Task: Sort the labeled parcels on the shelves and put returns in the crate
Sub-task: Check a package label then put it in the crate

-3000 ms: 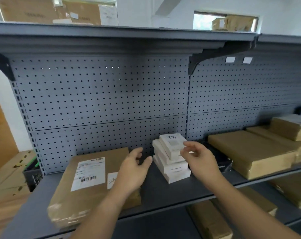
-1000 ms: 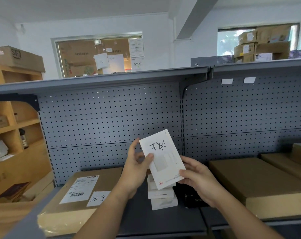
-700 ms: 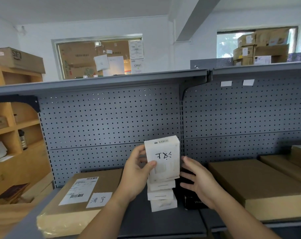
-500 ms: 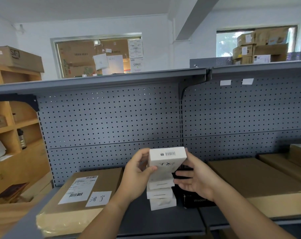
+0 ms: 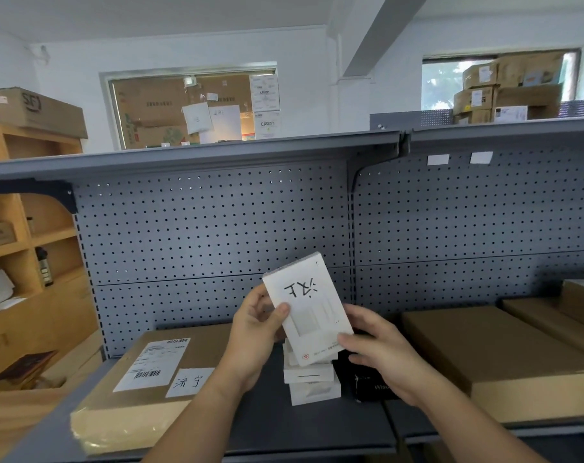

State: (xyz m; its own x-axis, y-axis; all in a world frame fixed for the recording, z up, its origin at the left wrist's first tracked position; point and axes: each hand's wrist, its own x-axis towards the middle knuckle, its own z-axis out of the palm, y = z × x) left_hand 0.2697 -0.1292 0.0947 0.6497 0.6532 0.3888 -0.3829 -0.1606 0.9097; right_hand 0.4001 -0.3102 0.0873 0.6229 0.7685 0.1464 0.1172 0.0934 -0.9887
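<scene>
White box (image 5: 309, 310) | gripped between both hands | above white stack (image 5: 312, 379)

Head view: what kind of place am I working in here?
Most likely a parcel stockroom or warehouse. Grey pegboard-backed shelving holds a brown parcel with a barcoded shipping label, cartons are stacked by the far window, and both hands hold up a small white box marked by hand.

- Grey metal shelf (image 5: 277, 426): perforated back panel, flat deck.
- Left on deck: brown parcel (image 5: 156, 389) lying flat, printed barcode label and handwritten slip on top.
- Centre: stack of white boxes (image 5: 312, 384); black box (image 5: 367, 385) just beside it.
- Right: flat brown cartons (image 5: 491, 355).
</scene>
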